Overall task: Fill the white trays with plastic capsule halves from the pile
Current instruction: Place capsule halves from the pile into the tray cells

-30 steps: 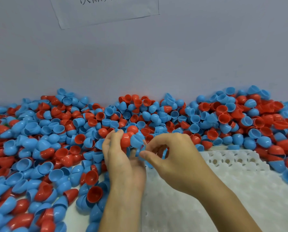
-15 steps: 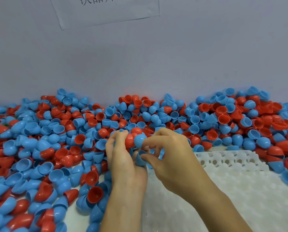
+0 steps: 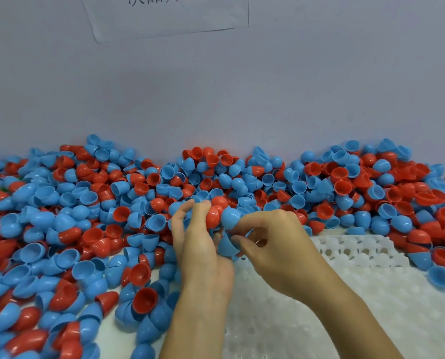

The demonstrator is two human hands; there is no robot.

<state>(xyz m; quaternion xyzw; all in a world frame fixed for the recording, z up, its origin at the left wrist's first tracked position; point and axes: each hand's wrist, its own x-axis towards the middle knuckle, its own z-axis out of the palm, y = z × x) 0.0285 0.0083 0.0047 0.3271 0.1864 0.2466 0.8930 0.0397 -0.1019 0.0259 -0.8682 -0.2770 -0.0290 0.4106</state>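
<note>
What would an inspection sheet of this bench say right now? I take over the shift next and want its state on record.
Surface: mostly buried under capsule halves; little bare top shows.
Job's things: white tray at right, visible cells empty; pile of capsule halves, blue and red, along the wall.
Clutter: halves spill round the tray's edges.
Hands: left hand holds a red half; right hand pinches a blue half beside it.
Cables: nothing seen.
Surroundings: grey wall with a paper sheet bearing partly cropped writing.

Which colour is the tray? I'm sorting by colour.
White tray, translucent-looking, seen in the head view.
</note>
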